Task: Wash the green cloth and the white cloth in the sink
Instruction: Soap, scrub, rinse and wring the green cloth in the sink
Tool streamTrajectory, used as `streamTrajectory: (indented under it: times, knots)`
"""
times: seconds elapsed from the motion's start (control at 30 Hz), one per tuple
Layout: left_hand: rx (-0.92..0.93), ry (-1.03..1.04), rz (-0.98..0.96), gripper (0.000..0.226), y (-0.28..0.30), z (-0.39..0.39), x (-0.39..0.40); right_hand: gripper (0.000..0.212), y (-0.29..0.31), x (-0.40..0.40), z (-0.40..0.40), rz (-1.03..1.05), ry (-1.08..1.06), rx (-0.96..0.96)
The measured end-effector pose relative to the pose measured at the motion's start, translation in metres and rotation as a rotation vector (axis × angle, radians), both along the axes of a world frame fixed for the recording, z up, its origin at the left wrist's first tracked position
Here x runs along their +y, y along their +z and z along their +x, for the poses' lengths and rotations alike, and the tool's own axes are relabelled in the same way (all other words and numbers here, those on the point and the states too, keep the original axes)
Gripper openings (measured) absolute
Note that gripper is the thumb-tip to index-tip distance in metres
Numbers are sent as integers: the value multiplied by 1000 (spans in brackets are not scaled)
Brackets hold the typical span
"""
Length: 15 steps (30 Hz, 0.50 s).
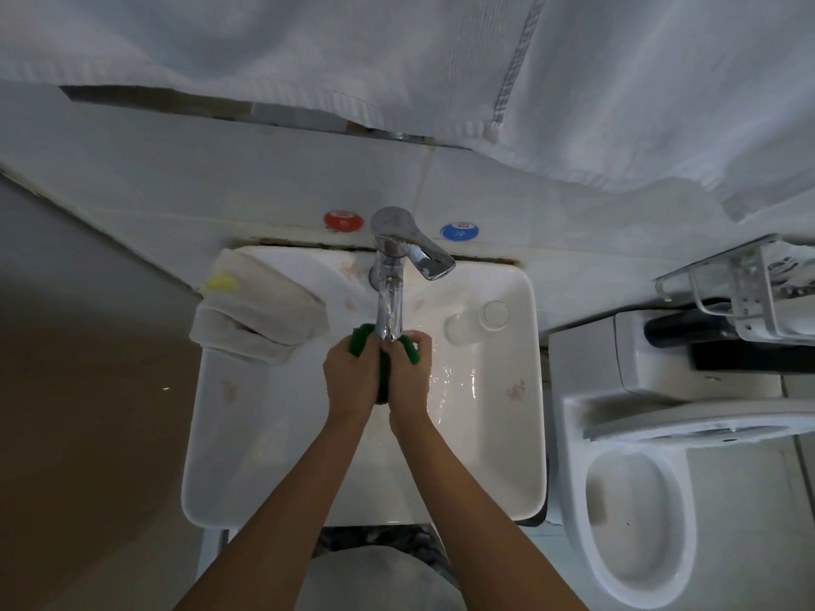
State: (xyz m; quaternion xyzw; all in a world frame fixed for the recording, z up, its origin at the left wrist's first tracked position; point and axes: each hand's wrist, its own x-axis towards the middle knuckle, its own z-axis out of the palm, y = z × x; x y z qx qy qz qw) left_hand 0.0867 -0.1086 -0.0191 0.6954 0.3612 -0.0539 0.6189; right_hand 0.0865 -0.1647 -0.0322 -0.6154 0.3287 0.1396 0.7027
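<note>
Under the chrome tap [390, 297], over the white sink [247, 456], both my hands hold the green cloth [383, 377] bunched between them. My left hand [350, 381] grips its left side and my right hand [408, 381] grips its right side; green shows above the fingers and between the palms. Most of the cloth is hidden by my hands. The white cloth [260, 310] lies folded on the sink's back left corner, with a small yellow thing [220, 282] on top. Water glistens on the basin to the right of my hands.
A clear glass [478, 321] lies on the sink's back right ledge. White towels [397, 59] hang overhead against the wall. Red [343, 220] and blue [459, 231] stickers flank the tap lever. A toilet [661, 500] stands to the right, with a wire rack [745, 288] above it.
</note>
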Motion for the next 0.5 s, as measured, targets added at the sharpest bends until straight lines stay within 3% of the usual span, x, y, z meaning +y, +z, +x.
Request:
streamTrajectory:
  times: [0.07,0.13,0.3,0.4,0.5]
  knots:
    - [2,-24,-56,14,-2,1,2,30,-4,-3,-1,130,16,66]
    - [24,-39,-120,19,-2,1,7,46,-4,-8,2,210,74,112]
    - [32,-100,-235,24,3,-2,27,28,4,-33,4,361,179,110]
    - [9,-140,-285,28,2,-4,32,23,4,-35,5,181,300,91]
    - [-22,-183,-308,34,1,-6,31,30,3,-34,4,138,310,102]
